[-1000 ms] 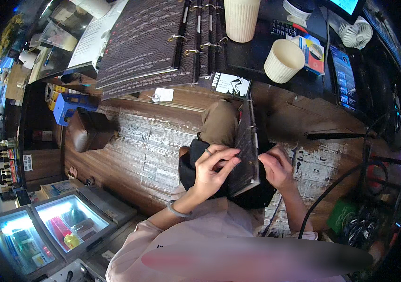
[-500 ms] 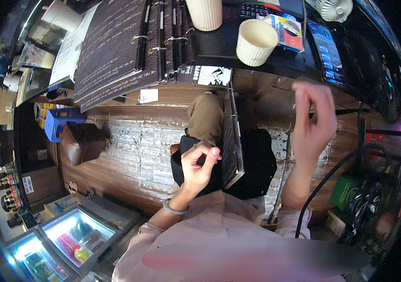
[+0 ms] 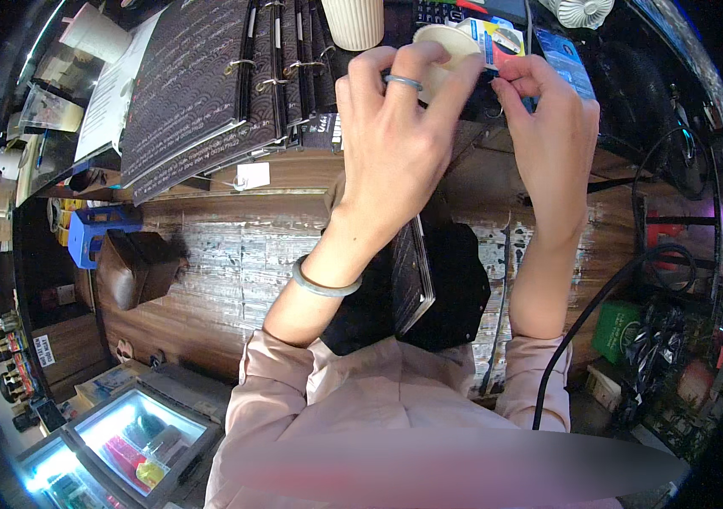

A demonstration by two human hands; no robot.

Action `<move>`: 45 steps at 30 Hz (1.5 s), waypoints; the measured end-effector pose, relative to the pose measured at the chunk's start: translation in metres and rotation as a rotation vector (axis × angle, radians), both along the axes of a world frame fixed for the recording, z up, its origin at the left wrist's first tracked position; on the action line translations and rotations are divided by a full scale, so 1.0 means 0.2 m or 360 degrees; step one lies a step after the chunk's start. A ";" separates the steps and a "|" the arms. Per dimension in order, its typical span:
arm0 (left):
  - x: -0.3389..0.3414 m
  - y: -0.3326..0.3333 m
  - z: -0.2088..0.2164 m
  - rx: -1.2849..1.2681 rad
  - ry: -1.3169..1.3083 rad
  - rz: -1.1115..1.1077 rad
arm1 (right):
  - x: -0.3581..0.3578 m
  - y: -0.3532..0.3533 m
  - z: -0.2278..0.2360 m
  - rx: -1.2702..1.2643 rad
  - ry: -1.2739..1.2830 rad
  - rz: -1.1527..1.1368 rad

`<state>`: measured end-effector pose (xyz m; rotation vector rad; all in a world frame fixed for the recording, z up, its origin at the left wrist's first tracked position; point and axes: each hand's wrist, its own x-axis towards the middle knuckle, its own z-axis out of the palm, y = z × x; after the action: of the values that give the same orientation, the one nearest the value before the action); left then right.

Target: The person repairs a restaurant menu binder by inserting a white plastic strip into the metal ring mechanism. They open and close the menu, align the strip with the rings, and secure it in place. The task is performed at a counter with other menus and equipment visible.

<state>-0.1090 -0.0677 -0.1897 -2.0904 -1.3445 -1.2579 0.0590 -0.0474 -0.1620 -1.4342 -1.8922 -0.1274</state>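
A ribbed cream cup point(image 3: 450, 38) stands on the dark counter, partly covered by my left hand point(image 3: 399, 127). The fingers of that hand are apart and bent over the cup's rim; I cannot tell whether they touch it. A ring and a pale bracelet are on this hand and wrist. Just right of the cup, my right hand point(image 3: 552, 131) pinches a small thin curved piece, too small to name. A dark patterned binder point(image 3: 412, 280) rests upright on my lap, its upper part hidden by my left hand.
Black ring-bound books point(image 3: 192, 93) lie at the left of the counter. Another ribbed cup point(image 3: 355, 21), a small colourful box point(image 3: 497, 38) and a keyboard point(image 3: 438, 12) are at the back. A black cable point(image 3: 586, 314) runs by my right arm. A blue stool point(image 3: 94, 233) stands left.
Both hands have moved up to the counter, the left from above my lap to the cup, the right forward and inward beside it. The left fingers have spread from a curl.
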 end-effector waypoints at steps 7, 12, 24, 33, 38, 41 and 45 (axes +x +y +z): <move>-0.04 0.02 -0.02 0.0093 -0.0319 -0.0038 | 0.00 0.01 0.05 -0.0325 0.0421 0.0230; -0.03 -0.15 -0.06 0.0082 -0.0392 -0.0254 | -0.04 0.06 -0.02 -0.0067 0.0457 0.0184; 0.01 -0.67 -0.22 -0.0364 -0.0626 -0.0635 | -0.10 0.04 -0.03 0.0213 0.0031 0.0003; -0.22 -0.96 -0.63 -0.0844 -0.1258 -0.0279 | 0.01 -0.45 -0.33 0.0152 0.0868 0.0402; -0.13 -0.96 -0.57 -0.1190 -0.0892 -0.0461 | -0.04 -0.81 -0.71 -0.0861 0.1703 0.0369; -0.03 -0.91 -0.52 -0.1354 -0.0832 -0.0491 | -0.18 -0.96 -0.84 -0.0951 0.1754 0.0245; -0.10 -0.84 -0.47 -0.1496 -0.0839 -0.0140 | -0.27 -1.06 -0.93 -0.0963 0.1744 0.0351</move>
<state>-0.1281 -0.2358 -0.2831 -2.4775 -2.4728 -1.4420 0.0047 -0.2588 -0.3473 -1.2084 -1.1375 1.1806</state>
